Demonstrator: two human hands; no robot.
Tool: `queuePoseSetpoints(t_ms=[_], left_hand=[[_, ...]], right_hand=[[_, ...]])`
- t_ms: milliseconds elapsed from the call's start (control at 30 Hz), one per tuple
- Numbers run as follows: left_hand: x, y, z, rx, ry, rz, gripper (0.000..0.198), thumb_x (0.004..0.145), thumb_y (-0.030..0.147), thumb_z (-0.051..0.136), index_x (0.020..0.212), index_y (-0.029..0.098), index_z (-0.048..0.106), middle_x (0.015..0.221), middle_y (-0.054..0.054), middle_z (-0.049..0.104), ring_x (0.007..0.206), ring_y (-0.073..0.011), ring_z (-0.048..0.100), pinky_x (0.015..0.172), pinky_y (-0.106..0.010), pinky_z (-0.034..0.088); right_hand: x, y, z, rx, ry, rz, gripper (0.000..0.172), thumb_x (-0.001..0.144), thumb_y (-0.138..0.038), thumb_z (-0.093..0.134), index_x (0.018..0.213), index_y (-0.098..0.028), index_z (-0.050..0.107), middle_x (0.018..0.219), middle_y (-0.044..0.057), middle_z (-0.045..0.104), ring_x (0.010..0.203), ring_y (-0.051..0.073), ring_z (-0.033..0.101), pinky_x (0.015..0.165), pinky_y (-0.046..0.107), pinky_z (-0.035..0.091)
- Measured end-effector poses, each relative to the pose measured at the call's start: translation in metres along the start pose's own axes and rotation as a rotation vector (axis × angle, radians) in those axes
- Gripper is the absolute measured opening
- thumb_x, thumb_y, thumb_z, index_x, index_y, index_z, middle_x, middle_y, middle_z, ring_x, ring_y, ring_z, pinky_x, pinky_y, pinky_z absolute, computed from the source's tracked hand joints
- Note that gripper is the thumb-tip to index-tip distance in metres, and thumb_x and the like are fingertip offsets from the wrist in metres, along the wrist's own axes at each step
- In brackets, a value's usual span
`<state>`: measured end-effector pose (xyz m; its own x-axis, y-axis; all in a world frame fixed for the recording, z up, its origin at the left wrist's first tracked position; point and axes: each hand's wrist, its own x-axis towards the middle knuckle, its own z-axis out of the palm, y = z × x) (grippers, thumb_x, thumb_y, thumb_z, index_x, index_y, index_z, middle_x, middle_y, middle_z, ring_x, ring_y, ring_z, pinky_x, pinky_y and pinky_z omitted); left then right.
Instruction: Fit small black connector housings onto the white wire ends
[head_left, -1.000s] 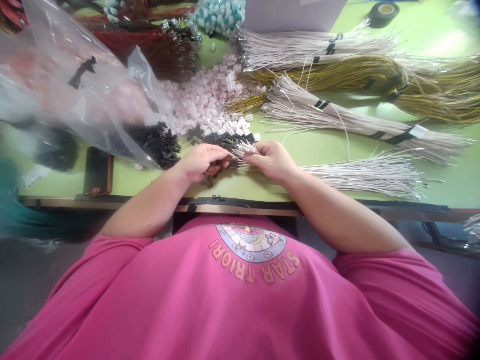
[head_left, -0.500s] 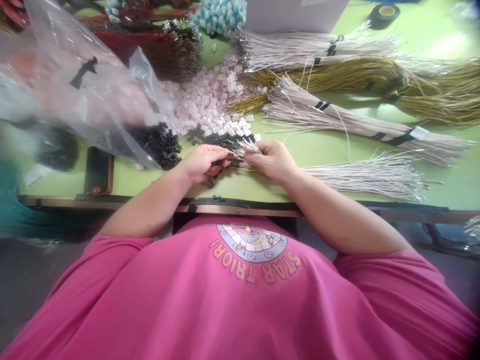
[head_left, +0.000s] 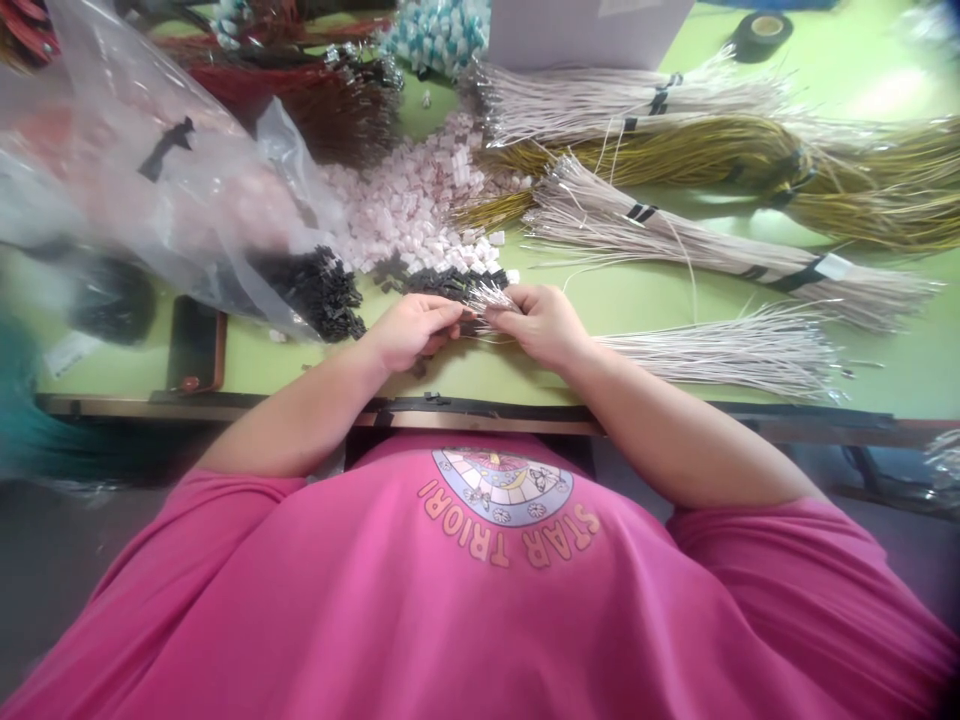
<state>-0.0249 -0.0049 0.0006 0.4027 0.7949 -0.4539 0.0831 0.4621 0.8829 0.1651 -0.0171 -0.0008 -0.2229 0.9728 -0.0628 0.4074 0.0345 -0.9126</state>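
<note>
A bundle of thin white wires runs along the table from the right, its tipped ends gathered in my right hand, which is closed around them. Just left of those ends, my left hand is closed in a pinch; whatever sits between its fingertips is too small and too covered to name. The fingertips of both hands almost meet. Right behind them lies a heap of small black connector housings, backed by a larger pile of white connector housings.
More white wire bundles and yellow wires lie at the right. Clear plastic bags, black pieces and a phone are at the left. Black tape stands at the back. The table edge runs before me.
My left hand's fingers have shifted slightly, with the thumb drawn in closer to the fingertips. The right hand keeps its hold on the wires, almost unmoved.
</note>
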Motion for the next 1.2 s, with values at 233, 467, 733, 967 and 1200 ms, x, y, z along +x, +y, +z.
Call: queuePoseSetpoints(t_ms=[233, 467, 733, 967, 1200], left_hand=[[-0.003, -0.005, 0.007, 0.1, 0.0, 0.067, 0.024, 0.078, 0.034, 0.059, 0.068, 0.012, 0.059, 0.04, 0.006, 0.037, 0.033, -0.0021, 0.026, 0.034, -0.018, 0.012], [-0.001, -0.001, 0.011, -0.048, 0.071, 0.104, 0.009, 0.074, 0.019, 0.061, 0.08, 0.013, 0.059, 0.061, 0.001, 0.058, 0.035, -0.0004, 0.033, 0.034, -0.016, 0.016], [-0.005, 0.002, 0.011, -0.117, 0.09, 0.082, 0.015, 0.068, 0.017, 0.067, 0.081, 0.012, 0.061, 0.064, -0.002, 0.063, 0.034, 0.0002, 0.031, 0.034, -0.016, 0.016], [-0.002, -0.003, 0.014, -0.032, 0.124, 0.097, 0.016, 0.067, 0.014, 0.066, 0.082, 0.011, 0.064, 0.068, -0.004, 0.066, 0.034, -0.0003, 0.034, 0.033, -0.017, 0.017], [0.001, -0.005, 0.018, -0.161, 0.12, 0.128, 0.015, 0.064, 0.015, 0.068, 0.078, 0.012, 0.062, 0.064, -0.003, 0.066, 0.034, -0.0007, 0.034, 0.033, -0.016, 0.018]], right_hand=[[-0.001, 0.001, 0.0, -0.05, 0.013, -0.012, 0.029, 0.071, -0.039, 0.053, 0.056, -0.015, 0.046, 0.055, -0.004, 0.032, 0.055, 0.007, 0.029, 0.052, 0.023, 0.023], [-0.002, -0.002, 0.0, -0.079, -0.034, 0.011, 0.029, 0.068, -0.038, 0.054, 0.052, -0.015, 0.043, 0.052, -0.004, 0.029, 0.053, 0.007, 0.027, 0.05, 0.024, 0.021], [-0.001, 0.0, -0.001, 0.026, 0.012, 0.028, 0.026, 0.065, -0.036, 0.058, 0.056, -0.014, 0.05, 0.053, -0.004, 0.032, 0.053, 0.006, 0.028, 0.049, 0.023, 0.02], [0.001, 0.006, 0.0, 0.131, -0.015, -0.002, 0.022, 0.065, -0.033, 0.061, 0.063, -0.011, 0.058, 0.055, -0.003, 0.039, 0.055, 0.007, 0.033, 0.05, 0.023, 0.023], [0.0, 0.001, 0.0, 0.198, 0.0, 0.019, 0.021, 0.064, -0.032, 0.06, 0.064, -0.011, 0.06, 0.055, -0.003, 0.042, 0.054, 0.007, 0.034, 0.051, 0.022, 0.025]])
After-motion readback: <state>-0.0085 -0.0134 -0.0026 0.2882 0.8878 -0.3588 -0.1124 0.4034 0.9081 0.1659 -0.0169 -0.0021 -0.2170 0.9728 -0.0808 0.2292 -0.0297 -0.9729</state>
